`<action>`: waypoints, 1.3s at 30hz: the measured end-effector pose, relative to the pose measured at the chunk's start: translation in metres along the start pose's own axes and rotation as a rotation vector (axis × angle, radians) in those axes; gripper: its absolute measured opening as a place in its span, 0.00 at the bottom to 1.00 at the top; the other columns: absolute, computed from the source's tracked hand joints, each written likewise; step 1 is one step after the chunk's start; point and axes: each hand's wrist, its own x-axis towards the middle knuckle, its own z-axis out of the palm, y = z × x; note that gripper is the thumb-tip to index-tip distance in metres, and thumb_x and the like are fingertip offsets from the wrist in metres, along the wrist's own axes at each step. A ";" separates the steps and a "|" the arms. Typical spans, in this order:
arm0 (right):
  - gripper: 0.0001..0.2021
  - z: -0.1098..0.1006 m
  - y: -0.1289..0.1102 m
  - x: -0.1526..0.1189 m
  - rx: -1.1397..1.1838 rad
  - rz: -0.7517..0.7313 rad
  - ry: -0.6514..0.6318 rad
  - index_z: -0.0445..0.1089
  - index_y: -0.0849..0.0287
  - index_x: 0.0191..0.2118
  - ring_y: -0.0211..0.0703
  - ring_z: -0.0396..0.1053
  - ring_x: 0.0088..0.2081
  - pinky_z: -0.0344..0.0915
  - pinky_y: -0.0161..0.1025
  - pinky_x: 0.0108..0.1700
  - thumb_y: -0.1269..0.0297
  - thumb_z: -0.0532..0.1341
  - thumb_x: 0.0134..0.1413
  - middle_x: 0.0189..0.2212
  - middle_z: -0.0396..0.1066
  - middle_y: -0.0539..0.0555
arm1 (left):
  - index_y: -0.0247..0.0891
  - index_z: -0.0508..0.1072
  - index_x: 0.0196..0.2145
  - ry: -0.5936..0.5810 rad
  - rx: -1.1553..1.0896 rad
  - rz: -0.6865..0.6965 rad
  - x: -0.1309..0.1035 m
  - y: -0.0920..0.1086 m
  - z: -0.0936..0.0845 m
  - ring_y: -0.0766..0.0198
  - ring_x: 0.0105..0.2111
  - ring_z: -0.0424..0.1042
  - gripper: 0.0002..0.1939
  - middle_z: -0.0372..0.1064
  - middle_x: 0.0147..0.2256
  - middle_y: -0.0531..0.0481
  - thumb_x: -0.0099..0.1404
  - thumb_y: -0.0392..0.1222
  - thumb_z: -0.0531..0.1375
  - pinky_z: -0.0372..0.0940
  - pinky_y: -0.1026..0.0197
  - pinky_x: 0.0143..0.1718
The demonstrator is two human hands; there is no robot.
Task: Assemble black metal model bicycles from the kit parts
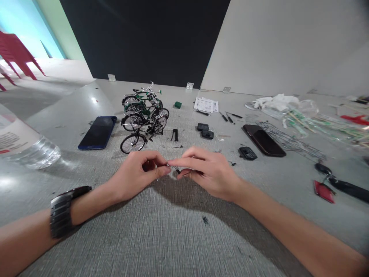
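Note:
My left hand (144,173) and my right hand (211,173) meet above the grey tabletop, fingers pinched. Between the fingertips is a small, thin dark and silvery part (177,169); most of it is hidden, and I cannot make out its kind. The left thumb and forefinger press together at its left end, and the right fingers close on its right side. Just beyond my hands stand several miniature bicycles (135,142), the nearest black, others with green frames. A small black pump-like piece (175,134) lies between them and my right hand.
A blue phone (98,132) and a water bottle (25,142) are at left. To the right lie black plastic pieces (247,153), a dark phone (263,140), small screwdrivers (229,117), printed paper (206,104), keys (323,168), and clear wrappers (305,115). Tiny dark bits (205,220) lie in front.

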 end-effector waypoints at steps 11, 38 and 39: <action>0.14 -0.002 -0.002 0.003 0.038 0.017 -0.002 0.75 0.55 0.52 0.36 0.79 0.38 0.75 0.33 0.39 0.75 0.58 0.67 0.41 0.78 0.52 | 0.38 0.77 0.30 -0.010 0.055 0.012 -0.002 0.000 -0.001 0.66 0.26 0.65 0.09 0.72 0.25 0.54 0.65 0.44 0.63 0.58 0.64 0.29; 0.11 -0.093 0.035 -0.002 -0.335 0.445 0.041 0.80 0.53 0.41 0.39 0.69 0.24 0.62 0.39 0.27 0.53 0.66 0.60 0.30 0.79 0.53 | 0.40 0.78 0.32 0.036 0.108 0.003 -0.001 -0.004 0.002 0.64 0.26 0.69 0.10 0.75 0.27 0.52 0.65 0.49 0.65 0.62 0.63 0.27; 0.12 -0.108 0.041 -0.006 -0.349 0.561 -0.060 0.81 0.52 0.39 0.39 0.69 0.24 0.61 0.39 0.27 0.51 0.67 0.58 0.31 0.79 0.54 | 0.40 0.77 0.32 0.036 0.106 -0.001 -0.001 -0.004 0.001 0.63 0.25 0.70 0.10 0.75 0.27 0.52 0.65 0.49 0.65 0.62 0.63 0.27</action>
